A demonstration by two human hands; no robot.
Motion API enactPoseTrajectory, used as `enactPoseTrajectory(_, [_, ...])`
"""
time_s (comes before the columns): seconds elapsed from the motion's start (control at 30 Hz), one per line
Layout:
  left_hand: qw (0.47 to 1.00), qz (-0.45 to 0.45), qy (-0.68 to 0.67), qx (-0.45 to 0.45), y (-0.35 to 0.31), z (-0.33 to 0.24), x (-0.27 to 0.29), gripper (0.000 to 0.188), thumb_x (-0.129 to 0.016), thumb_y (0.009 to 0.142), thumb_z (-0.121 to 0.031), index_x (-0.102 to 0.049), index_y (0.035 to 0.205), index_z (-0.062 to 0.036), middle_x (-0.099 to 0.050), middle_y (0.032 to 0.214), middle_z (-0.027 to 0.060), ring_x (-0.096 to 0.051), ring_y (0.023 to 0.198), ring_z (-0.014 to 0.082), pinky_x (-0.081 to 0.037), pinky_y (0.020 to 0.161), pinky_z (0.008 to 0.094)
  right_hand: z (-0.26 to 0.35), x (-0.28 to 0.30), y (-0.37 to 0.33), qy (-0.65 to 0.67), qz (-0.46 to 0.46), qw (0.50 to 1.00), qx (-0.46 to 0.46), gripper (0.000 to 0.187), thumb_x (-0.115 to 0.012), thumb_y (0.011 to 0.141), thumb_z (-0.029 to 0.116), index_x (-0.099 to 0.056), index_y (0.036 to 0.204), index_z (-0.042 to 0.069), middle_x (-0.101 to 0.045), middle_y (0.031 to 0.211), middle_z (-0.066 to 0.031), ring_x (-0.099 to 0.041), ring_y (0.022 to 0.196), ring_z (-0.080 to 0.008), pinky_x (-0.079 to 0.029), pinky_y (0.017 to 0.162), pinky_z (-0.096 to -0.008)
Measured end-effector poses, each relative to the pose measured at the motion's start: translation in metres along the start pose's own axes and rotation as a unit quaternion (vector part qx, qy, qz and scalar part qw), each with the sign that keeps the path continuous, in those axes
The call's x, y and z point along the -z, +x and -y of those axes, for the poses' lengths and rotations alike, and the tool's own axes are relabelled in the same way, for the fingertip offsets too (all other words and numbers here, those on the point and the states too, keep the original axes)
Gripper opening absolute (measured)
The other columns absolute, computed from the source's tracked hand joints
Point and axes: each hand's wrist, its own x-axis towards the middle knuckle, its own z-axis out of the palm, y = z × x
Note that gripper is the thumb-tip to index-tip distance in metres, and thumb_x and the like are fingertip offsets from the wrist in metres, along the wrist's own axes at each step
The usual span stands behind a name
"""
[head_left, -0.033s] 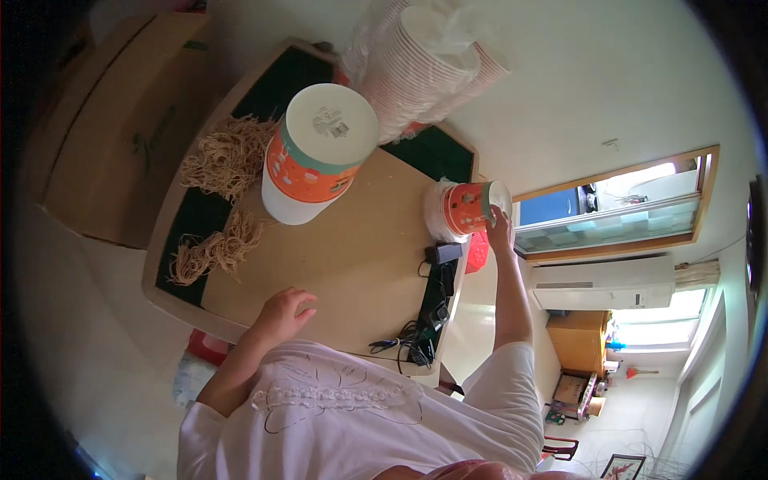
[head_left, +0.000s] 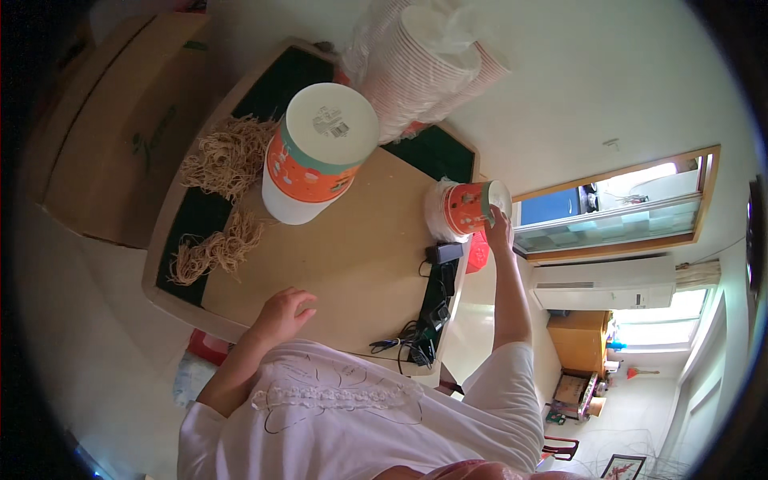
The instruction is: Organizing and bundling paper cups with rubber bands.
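The orange tub sits by the counter's right edge, the right hand's fingers against its upper end, some out of sight, so I cannot tell whether they grip. The left hand's fingers curl loosely, half open and empty; clear plastic partly veils the cups, cut off above.

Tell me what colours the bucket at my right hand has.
The bucket is orange with a green band and white end, seen in the head view.
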Motion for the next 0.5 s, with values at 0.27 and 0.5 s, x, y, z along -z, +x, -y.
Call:
enactPoseTrajectory(0.27, [0.998,0.043,-0.008,0.038,-0.001,-0.006,-0.005,0.022,-0.066,0.077,-0.014,-0.062,0.096,-0.0043,-0.061,0.088,0.0123,-0.061,0.077,0.0261,-0.049,0.07,0.0348,0.014,-0.004,0.005,-0.03,0.047,0.996,-0.072,0.042,-0.061,0.079,0.018,-0.052,0.119,0.013,-0.061,0.105,-0.017,-0.057,0.099,-0.0362,-0.046,0.084,-0.045])
enactPoseTrajectory(0.5, [0.997,0.067,0.011,0.044,0.003,-0.009,-0.01,0.022,-0.066,0.077,-0.014,-0.062,0.096,-0.0046,-0.061,0.087,0.0126,-0.061,0.077,0.0261,-0.049,0.071,0.0348,0.013,-0.007,0.002,-0.017,0.038,0.996,-0.08,0.041,-0.062,0.079,0.02,-0.053,0.119,0.013,-0.061,0.106,-0.0161,-0.056,0.1,-0.0353,-0.046,0.085,-0.0443])
